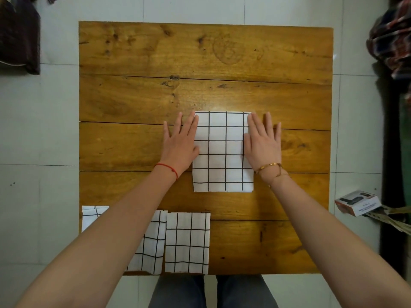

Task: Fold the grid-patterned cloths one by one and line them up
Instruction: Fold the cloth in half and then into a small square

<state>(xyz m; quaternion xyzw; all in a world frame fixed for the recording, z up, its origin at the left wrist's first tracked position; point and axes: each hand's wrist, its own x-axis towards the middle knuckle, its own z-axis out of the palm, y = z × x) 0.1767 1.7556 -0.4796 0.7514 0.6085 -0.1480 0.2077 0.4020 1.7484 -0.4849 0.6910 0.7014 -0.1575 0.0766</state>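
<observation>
A folded cloth (223, 152) lies in the middle of the table (138, 63). The left hand (181, 144) and right hand (262, 144) lie flat and open, one along each side of it, holding nothing. Three folded cloths (188, 243) sit in a row at the near edge. This one still needs to join them. No unfolded cloths show. Nothing blocks the way; a box (357, 202) sits on the floor.

Centre of frame I see one folded cloth (223, 152) on the table (138, 63), left hand (180, 146) and right hand (262, 146) flanking it. Three folded cloths (187, 242) line lower left edge.
</observation>
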